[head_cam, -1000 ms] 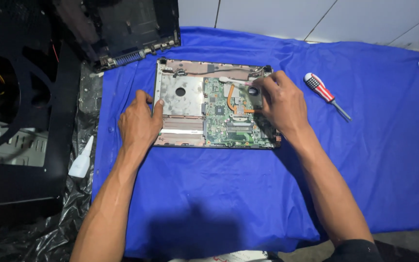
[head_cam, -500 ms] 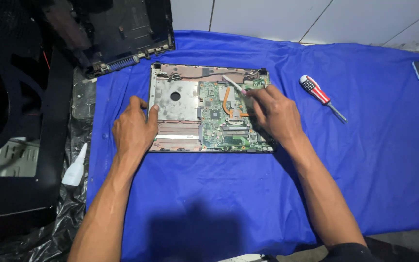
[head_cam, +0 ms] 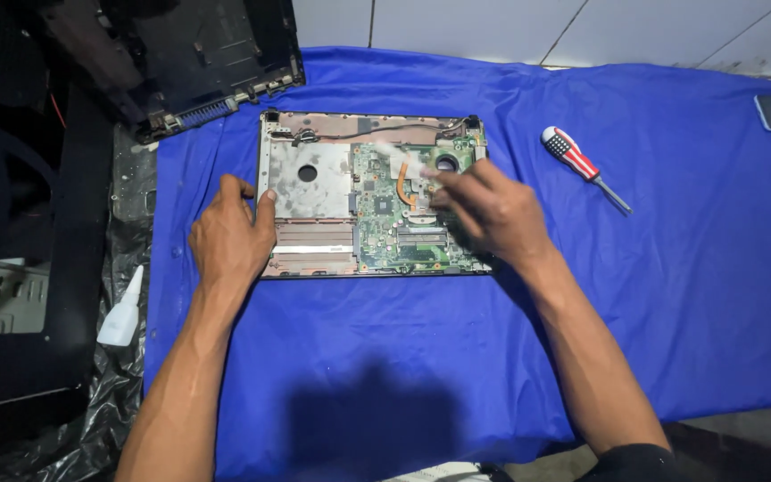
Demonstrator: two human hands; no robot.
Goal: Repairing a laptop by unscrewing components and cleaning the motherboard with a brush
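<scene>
Since the earlier frame the right hand (head_cam: 493,214) has slid left across the green motherboard (head_cam: 399,219), a pale blurred strip, perhaps a brush, at its fingertips; its grip cannot be told. The left hand (head_cam: 229,241) lies flat and open, holding nothing, thumb braced on the left edge of the opened laptop base (head_cam: 310,183), which lies on the blue cloth (head_cam: 403,357). Hard sweeping could snag the copper heat pipe (head_cam: 401,186) or small connectors. The screwdriver (head_cam: 582,165) lies well apart.
</scene>
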